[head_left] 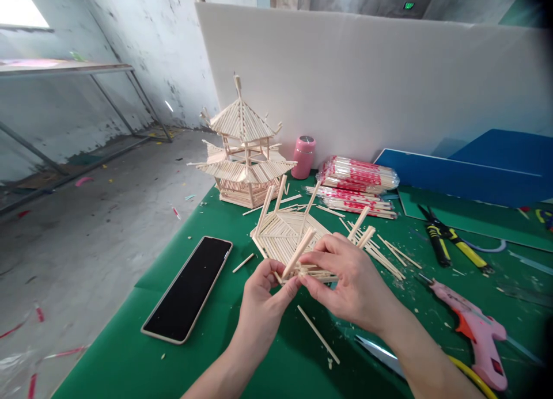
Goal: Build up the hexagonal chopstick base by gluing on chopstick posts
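Stick platform (pixel 285 232) is on the green tabletop (pixel 129 364), near edge between both hands. Left hand (pixel 265 295) pinches 1 corner post (pixel 299 253) low, probably to steady it; right hand (pixel 349 278) is nearly closed alongside, can't tell if it's gripping anything lol.

Person's own body: two hands and two forearms visible. Left hand (pixel 261 308) and right hand (pixel 352 278) both bare; fingers slim, tips rounded, knuckles softly curved. Left forearm (pixel 224 367) and right forearm (pixel 425 348) also bare, smooth in outline, each widening from a narrower wrist towards the picture's edge. Nail detail too small to record.
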`<state>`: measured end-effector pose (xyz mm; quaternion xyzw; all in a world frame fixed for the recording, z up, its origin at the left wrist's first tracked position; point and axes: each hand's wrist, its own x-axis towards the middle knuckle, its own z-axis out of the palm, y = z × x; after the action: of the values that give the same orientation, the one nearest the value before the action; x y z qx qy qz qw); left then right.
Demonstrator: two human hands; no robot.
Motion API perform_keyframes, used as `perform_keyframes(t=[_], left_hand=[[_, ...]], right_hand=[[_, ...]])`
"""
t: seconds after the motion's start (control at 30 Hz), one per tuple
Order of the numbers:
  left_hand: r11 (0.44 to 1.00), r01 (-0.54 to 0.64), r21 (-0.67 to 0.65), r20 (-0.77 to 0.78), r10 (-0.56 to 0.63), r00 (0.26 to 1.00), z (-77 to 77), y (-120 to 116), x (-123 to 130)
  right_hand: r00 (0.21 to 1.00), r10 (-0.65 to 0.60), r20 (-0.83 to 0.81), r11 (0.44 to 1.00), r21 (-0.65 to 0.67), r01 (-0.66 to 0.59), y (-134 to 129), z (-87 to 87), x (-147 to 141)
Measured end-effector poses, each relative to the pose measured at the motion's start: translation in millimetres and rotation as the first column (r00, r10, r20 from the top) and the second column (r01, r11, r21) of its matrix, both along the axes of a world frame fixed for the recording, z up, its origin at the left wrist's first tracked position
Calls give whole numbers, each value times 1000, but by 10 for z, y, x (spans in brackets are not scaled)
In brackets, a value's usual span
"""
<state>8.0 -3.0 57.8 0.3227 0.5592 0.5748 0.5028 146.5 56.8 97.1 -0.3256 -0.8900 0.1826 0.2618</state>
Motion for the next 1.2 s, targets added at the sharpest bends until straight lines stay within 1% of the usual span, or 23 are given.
perform_keyframes(t=[0.13, 0.33, 0.53, 0.8, 1.2], left_hand=[[1000, 9, -3, -2, -9, 1000, -12, 5, -6], [1000, 30, 0, -48, -30, 998, -40, -2, -30], [1000, 27, 5, -40, -27, 999, -27, -17, -35], [999, 32, 17, -61, -31, 998, -55, -2, -37], [998, 57, 13, -61, -56, 997, -41, -6, -31]], right_hand=[[1000, 0, -8, 1000, 2, 0, -6, 1, -4], [1000, -7, -4, 1000, -7, 7, -12, 0, 7], [1000, -6, -11, 1000, 10, 6, -11, -3, 16], [1000, -7, 1, 999, 32, 7, -3, -31, 19], [1000, 0, -8, 999, 33, 1, 3, -37, 16]])
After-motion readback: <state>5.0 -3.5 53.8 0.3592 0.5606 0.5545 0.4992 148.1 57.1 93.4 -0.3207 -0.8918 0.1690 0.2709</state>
